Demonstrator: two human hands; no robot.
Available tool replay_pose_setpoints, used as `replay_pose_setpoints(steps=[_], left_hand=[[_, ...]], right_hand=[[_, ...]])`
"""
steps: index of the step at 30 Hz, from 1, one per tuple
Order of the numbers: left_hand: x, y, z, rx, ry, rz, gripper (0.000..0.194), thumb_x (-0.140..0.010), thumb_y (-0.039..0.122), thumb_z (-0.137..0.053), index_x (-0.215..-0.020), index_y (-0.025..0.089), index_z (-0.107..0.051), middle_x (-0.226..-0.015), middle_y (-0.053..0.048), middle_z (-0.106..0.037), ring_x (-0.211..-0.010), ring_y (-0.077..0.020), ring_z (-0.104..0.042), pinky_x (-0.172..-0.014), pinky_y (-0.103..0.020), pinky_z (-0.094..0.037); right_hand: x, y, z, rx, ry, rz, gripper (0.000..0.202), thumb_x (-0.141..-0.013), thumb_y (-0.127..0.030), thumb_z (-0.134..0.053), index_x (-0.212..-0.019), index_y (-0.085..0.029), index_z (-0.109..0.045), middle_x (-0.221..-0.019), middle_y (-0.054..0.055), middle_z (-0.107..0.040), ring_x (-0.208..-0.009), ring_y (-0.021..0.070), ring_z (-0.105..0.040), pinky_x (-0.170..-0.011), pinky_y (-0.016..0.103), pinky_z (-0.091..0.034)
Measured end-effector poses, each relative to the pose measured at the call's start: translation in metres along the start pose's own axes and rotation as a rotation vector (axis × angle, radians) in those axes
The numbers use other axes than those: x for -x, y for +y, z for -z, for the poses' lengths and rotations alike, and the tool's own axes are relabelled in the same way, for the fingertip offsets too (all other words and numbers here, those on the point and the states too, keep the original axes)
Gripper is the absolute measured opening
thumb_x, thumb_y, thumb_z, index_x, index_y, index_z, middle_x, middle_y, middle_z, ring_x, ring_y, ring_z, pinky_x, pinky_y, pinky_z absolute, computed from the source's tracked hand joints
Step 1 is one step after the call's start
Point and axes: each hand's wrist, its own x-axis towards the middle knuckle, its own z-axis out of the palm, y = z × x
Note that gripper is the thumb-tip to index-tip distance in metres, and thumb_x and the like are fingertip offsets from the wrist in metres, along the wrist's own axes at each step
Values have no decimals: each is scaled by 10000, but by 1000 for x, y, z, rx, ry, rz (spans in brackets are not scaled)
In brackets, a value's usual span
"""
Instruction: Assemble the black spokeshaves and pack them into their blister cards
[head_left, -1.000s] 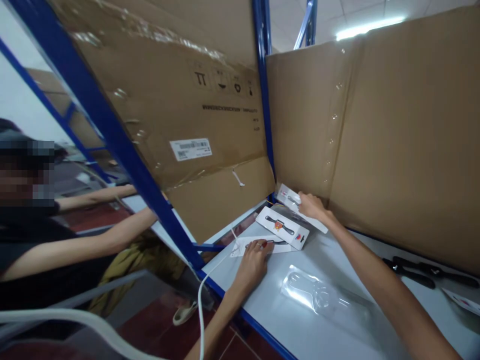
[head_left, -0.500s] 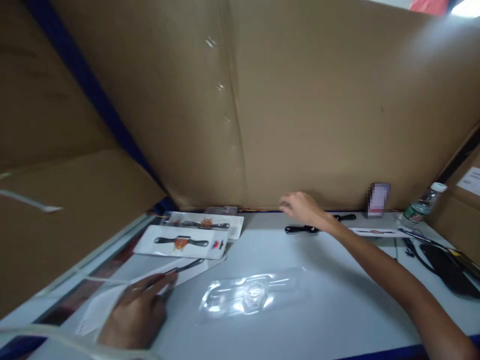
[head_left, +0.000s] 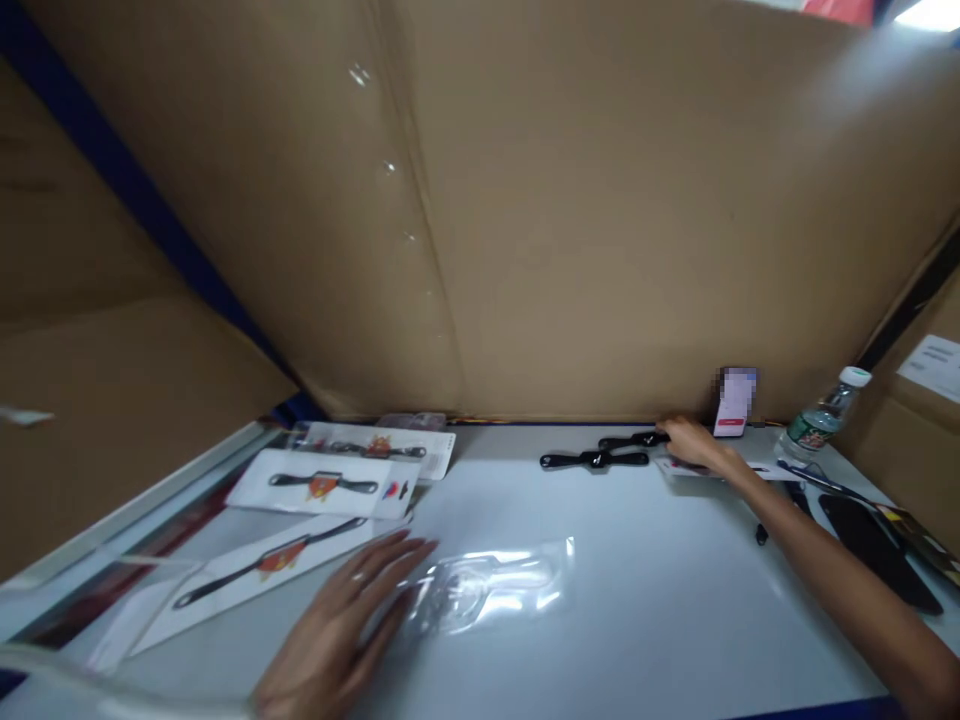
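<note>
Pinching a black strap (head_left: 634, 440), right hand (head_left: 694, 445); left hand (head_left: 337, 630) flat, unclenched beside clear blister (head_left: 487, 590)

Soft overhead light, glare on clear blister (head_left: 487, 590), motion blur throughout

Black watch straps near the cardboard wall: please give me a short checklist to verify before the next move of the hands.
1. Right hand reaches a black watch strap: ok, fingertips meet its end.
2. Firm grasp on it: cannot tell, blurred.
3. Second strap lies free on the white table: ok.
4. Left hand flat at the clear blister shell: ok.
5. Printed backing card lies uncovered: ok.
6. Water bottle upright, apart from the arm: ok.
</note>
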Motion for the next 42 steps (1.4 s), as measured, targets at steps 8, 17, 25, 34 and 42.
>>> replay_pose_setpoints(steps=[8, 17, 25, 34, 42], left_hand=[[-11, 39, 10, 42, -245, 10, 477, -1002, 339, -465, -1473, 269, -502, -1462, -86, -572, -1399, -289, -479, -1156, -476, -424], [-6, 51, 21, 145, -414, 170, 699, -910, 351, -684, -1540, 299, -386, -1557, -105, -450, -1420, -299, -437, -1177, -496, -384], [-26, 97, -6, 312, -373, 41, 659, -940, 300, -640, -1536, 319, -358, -1483, -106, -480, -1331, -289, -496, -1123, -504, -446], [-27, 83, -12, 208, -357, 45, 831, -850, 369, -742, -1553, 297, -305, -1441, -122, -501, -1327, -341, -446, -1099, -549, -396], [-60, 89, -5, 90, -542, 70, 750, -745, 332, -788, -1420, 236, -477, -1258, -110, -561, -1163, -322, -513, -1008, -493, -412]], right_hand=[[-34, 36, -16, 8, -35, 159, 229, -884, -94, -570, -1033, -160, -731, -1113, 124, -742, -1003, 218, -675, -835, 284, -451], [-12, 27, -4, 50, 157, 187, 231, -1010, -174, -435, -1016, -189, -666, -964, 250, -713, -856, 281, -710, -684, 375, -383], [59, -17, 5, -183, 163, 240, 174, -1000, -347, -390, -931, -267, -528, -832, 79, -699, -788, 261, -672, -681, 340, -414], [91, -43, -25, -557, 68, 287, 297, -931, -460, -413, -713, -258, -416, -719, 23, -565, -700, 226, -552, -645, 324, -404], [94, -36, -40, -794, 175, 191, 302, -897, -482, -462, -708, -251, -420, -707, 1, -483, -687, 201, -481, -627, 308, -369]])
